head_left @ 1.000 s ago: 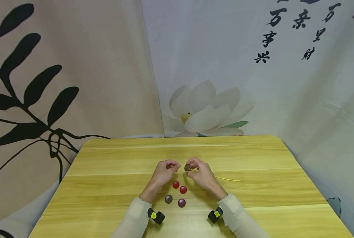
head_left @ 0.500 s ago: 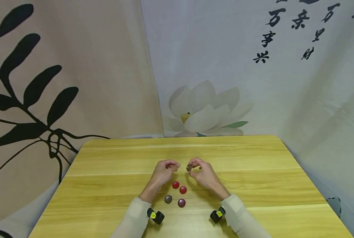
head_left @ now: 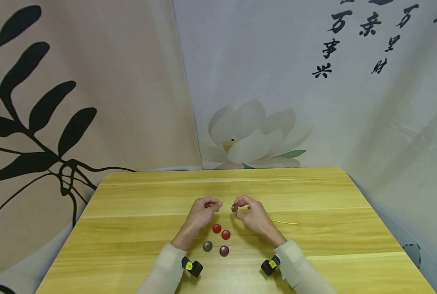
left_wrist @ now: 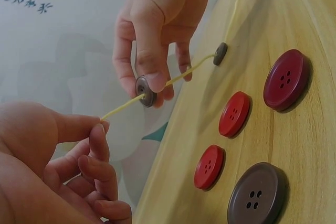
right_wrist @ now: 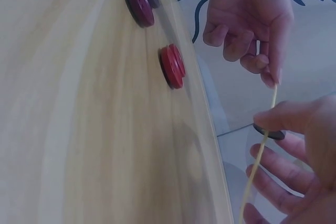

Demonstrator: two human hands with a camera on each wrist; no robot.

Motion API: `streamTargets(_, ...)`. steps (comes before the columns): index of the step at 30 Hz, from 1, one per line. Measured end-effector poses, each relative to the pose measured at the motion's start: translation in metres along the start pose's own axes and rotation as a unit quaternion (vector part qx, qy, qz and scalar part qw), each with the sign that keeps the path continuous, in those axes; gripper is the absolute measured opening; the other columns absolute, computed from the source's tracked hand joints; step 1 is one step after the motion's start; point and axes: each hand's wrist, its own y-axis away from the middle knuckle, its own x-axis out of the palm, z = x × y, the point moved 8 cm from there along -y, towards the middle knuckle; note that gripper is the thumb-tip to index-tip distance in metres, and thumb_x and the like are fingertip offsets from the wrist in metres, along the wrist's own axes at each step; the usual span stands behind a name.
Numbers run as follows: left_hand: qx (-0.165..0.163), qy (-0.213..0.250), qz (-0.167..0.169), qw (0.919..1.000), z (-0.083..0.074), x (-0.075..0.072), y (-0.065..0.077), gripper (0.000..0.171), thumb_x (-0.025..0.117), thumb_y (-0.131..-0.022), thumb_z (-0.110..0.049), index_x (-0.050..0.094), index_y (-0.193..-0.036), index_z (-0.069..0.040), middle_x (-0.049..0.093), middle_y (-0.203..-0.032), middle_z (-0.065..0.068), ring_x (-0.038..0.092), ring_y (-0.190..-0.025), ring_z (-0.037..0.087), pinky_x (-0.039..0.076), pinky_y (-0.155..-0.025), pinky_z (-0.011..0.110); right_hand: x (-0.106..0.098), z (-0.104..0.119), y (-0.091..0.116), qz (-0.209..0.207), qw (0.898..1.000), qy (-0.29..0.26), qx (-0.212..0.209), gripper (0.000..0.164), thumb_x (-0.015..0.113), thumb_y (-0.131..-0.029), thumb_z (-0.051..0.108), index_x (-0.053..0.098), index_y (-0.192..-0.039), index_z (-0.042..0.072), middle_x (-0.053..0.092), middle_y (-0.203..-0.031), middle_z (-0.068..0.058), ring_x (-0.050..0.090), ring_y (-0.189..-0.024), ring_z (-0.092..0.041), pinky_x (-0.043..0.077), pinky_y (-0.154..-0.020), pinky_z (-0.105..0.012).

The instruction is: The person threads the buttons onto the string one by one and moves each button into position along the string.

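Observation:
My left hand (head_left: pixel 202 213) pinches the end of a yellow cord (left_wrist: pixel 121 108) between thumb and forefinger. Facing it, my right hand (head_left: pixel 256 217) holds a small brown button (left_wrist: pixel 142 96) by its edge, with the cord running through one of its holes. The cord is stretched straight between the two hands. Beyond my right fingers it passes a second dark button (left_wrist: pixel 220 54), which is on the cord near the table. In the head view the cord's tail (head_left: pixel 284 222) lies on the wood to the right of my right wrist.
On the wooden table (head_left: pixel 130 232), nearer the body, lie two red buttons (left_wrist: pixel 234 114), a larger maroon button (left_wrist: pixel 286 80) and a large grey-brown button (left_wrist: pixel 257 195). A cloth backdrop (head_left: pixel 262 81) with a printed flower hangs behind the table's far edge.
My right hand has moved slightly right with the brown button, away from my left hand. More cord shows between them. My left hand stays in place on the cord's end.

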Motion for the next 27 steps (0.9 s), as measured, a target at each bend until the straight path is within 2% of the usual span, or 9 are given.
streamTargets(8,-0.003,0.004,-0.001,1.0,0.001,0.0,0.0,0.024,0.064,-0.097,-0.022,0.071,-0.103,0.0,0.062,-0.085,0.004,0.057,-0.084,0.03,0.039,-0.061,0.026,-0.001,-0.003,0.001,0.004,1.0,-0.005,0.01,0.026,0.077,-0.083,0.005,0.066,-0.104,0.016,0.069,-0.1,0.002,0.062,-0.107,-0.032,0.042,-0.095,-0.057)
streamTargets(17,-0.007,0.005,-0.003,1.0,0.002,0.0,0.0,0.022,0.065,-0.096,-0.02,0.071,-0.101,0.001,0.061,-0.081,0.002,0.059,-0.087,0.034,0.04,-0.062,0.025,-0.004,-0.007,0.002,0.003,1.0,0.001,0.013,0.026,0.077,-0.084,0.005,0.066,-0.105,0.017,0.069,-0.102,0.002,0.062,-0.107,-0.03,0.042,-0.096,-0.056)
streamTargets(27,-0.007,0.007,0.001,0.9999,0.003,-0.001,0.0,0.023,0.064,-0.097,-0.021,0.071,-0.102,0.0,0.061,-0.084,0.003,0.058,-0.086,0.031,0.041,-0.065,0.028,-0.008,-0.011,0.003,-0.009,1.0,0.009,0.021,0.027,0.077,-0.083,0.004,0.067,-0.105,0.016,0.068,-0.105,0.001,0.06,-0.112,-0.031,0.041,-0.1,-0.057)
